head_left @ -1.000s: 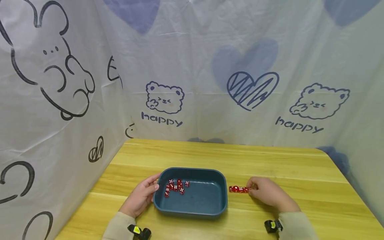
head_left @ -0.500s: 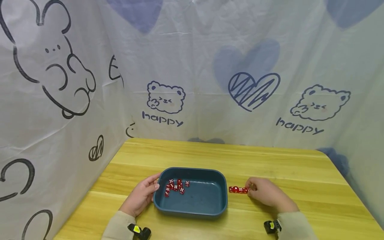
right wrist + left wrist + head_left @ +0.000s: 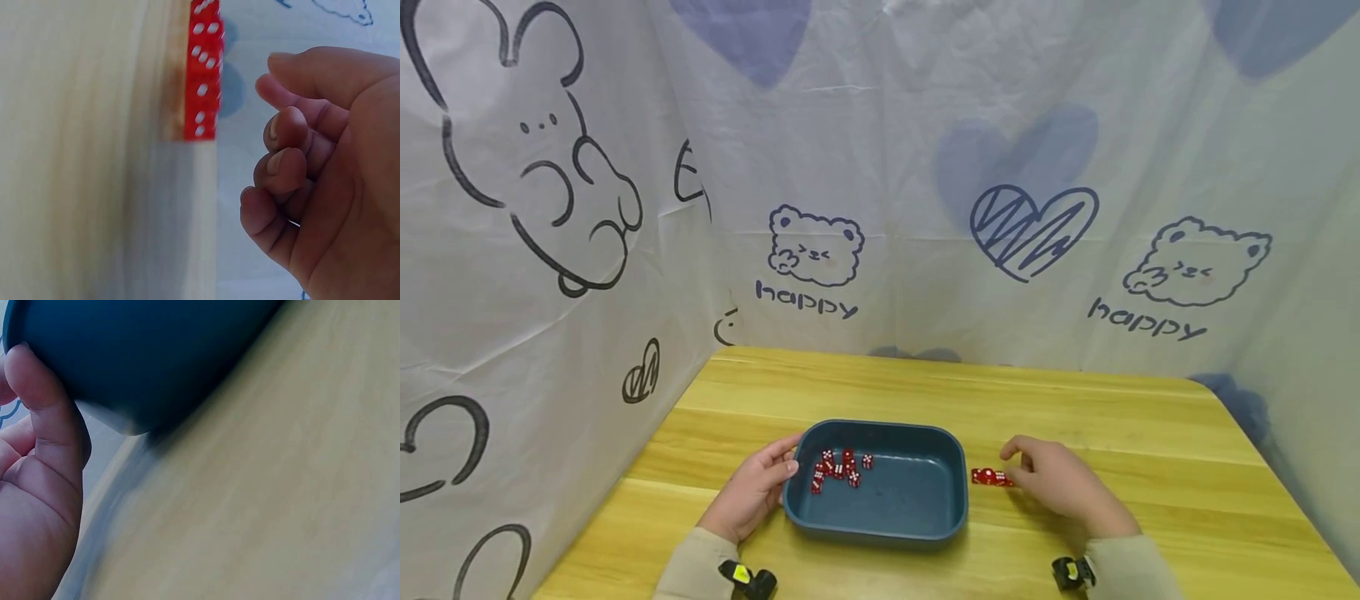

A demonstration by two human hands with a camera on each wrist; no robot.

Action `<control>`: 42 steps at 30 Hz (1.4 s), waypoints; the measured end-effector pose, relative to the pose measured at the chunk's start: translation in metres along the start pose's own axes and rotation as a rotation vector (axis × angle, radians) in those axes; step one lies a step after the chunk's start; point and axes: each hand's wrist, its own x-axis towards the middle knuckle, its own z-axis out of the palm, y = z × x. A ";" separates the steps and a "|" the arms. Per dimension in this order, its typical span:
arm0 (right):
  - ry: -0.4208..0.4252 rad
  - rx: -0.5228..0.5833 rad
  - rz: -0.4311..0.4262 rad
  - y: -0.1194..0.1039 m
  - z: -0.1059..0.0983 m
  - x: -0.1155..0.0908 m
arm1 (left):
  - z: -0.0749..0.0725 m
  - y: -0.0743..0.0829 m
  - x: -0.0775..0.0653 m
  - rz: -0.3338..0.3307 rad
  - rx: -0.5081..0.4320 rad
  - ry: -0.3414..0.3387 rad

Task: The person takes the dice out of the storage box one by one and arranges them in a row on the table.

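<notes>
My left hand (image 3: 752,487) holds the left end of a dark teal plastic box (image 3: 910,508), its thumb at the rim. In the left wrist view the thumb (image 3: 47,394) lies along the outer wall. Several red dice (image 3: 838,467) with white pips lie loose in the box's left half. Outside its right end, a straight row of red dice (image 3: 988,477) stands on the table. My right hand (image 3: 1060,483) is at the row's right end, thumb and index finger apart. The right wrist view shows its fingers loosely bent, with nothing between them, beside the dice row (image 3: 203,75).
The wooden table (image 3: 850,383) carries the box and dice. White cloth (image 3: 895,275) with bear and heart drawings hangs behind the table and along both sides. A small black camera (image 3: 748,579) sits on each wrist.
My right hand has shifted slightly left over the end of the dice row, and its index finger has lifted away from the thumb. The left hand and the box stay put.
</notes>
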 end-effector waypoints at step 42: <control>-0.092 -0.055 -0.294 -0.113 0.023 0.029 | -0.002 -0.003 0.002 0.019 0.014 -0.016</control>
